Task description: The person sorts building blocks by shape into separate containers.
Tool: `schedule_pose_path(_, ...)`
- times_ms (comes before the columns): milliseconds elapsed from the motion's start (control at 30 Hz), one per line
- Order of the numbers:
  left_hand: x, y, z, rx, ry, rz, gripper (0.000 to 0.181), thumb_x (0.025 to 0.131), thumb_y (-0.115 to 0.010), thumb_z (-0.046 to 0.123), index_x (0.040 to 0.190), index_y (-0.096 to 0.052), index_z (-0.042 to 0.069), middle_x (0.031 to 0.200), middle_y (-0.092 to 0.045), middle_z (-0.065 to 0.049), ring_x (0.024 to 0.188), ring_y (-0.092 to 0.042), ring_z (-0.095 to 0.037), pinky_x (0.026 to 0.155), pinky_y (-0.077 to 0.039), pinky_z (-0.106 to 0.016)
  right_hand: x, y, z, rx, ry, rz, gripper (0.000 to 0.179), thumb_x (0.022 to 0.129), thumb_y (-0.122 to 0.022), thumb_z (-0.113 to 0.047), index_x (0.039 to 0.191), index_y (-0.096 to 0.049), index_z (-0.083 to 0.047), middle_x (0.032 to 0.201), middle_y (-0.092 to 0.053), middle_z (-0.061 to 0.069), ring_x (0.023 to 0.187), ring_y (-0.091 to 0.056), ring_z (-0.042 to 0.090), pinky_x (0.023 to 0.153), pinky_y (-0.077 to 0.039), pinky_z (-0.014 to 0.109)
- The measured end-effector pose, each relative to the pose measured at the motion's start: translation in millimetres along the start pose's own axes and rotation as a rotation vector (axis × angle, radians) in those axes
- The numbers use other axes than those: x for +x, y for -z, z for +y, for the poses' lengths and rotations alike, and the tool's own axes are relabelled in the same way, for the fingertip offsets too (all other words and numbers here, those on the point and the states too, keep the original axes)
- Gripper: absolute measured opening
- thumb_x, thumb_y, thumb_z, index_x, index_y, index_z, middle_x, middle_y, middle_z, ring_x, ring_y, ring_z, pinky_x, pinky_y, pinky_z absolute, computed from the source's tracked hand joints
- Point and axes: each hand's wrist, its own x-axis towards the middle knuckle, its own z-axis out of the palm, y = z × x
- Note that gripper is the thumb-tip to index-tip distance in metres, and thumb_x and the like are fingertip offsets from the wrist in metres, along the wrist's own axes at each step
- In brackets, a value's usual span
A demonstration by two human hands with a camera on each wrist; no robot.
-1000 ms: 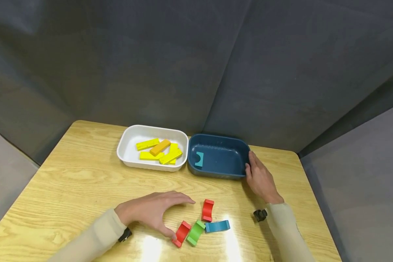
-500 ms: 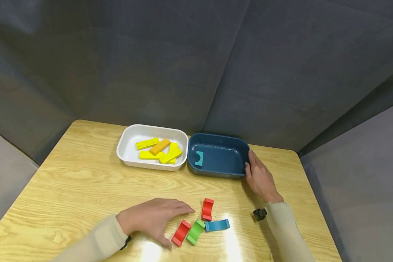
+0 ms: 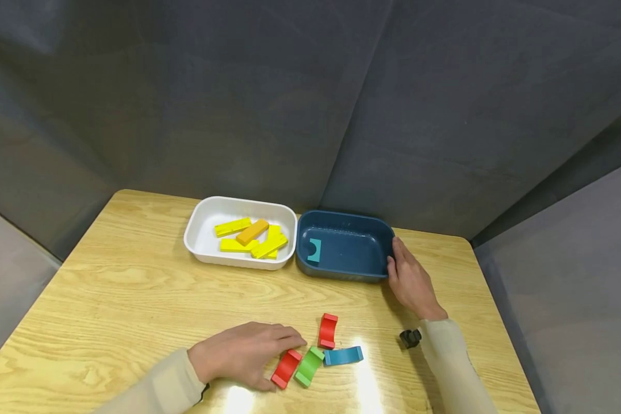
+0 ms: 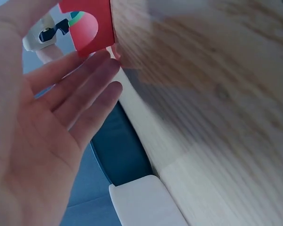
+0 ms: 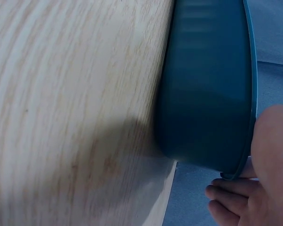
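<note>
My left hand (image 3: 248, 353) is around a red arch block (image 3: 287, 369) on the table, thumb by its near end and fingers by its far end. In the left wrist view the fingers (image 4: 92, 89) are fairly straight, their tips close to the red block (image 4: 92, 28); firm contact cannot be made out. Beside it lie a green arch block (image 3: 309, 367), a blue arch block (image 3: 344, 356) and a second red arch block (image 3: 328, 331). My right hand (image 3: 413, 286) grips the right end of a dark blue bin (image 3: 347, 277), which holds a teal arch block (image 3: 315, 251).
A white bin (image 3: 199, 247) stands against the left side of the blue one. Inside are several yellow bars (image 3: 233, 227) and an orange bar (image 3: 252, 232). Grey cloth (image 3: 269, 103) hangs behind the wooden table (image 3: 134, 287).
My left hand has moved slightly nearer the front edge, and its thumb and fingers have drawn closer around the left red block. The right hand and both bins have stayed in place.
</note>
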Motion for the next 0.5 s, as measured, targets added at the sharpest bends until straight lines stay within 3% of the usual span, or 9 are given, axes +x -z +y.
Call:
schedule_pose_path(267, 1.6, 0.6, -0.5, 0.015, -0.031, 0.023, 0.062, 0.089, -0.084, 0.030, 0.146, -0.064, 0.019, 0.138, -0.066, 0.008, 0.122, -0.064, -0.006, 0.103, -0.056, -0.028, -0.2, 0.3, -0.1, 0.003, -0.002, 0.007, 0.057, 0.115, -0.045, -0.016, 0.164, -0.030, 0.010, 0.170, -0.032, 0.030, 0.151, -0.041, 0.049, 0.120, -0.038, 0.064)
schedule_pose_path(500, 3.5, -0.8, -1.9, 0.017, -0.040, 0.039, 0.061, 0.089, -0.085, 0.032, 0.145, -0.065, 0.018, 0.136, -0.067, 0.009, 0.120, -0.065, -0.005, 0.103, -0.056, -0.028, -0.7, 0.1, -0.4, 0.005, 0.002, 0.011, 0.057, 0.115, -0.045, -0.016, 0.164, -0.030, 0.010, 0.170, -0.032, 0.030, 0.151, -0.041, 0.050, 0.120, -0.039, 0.065)
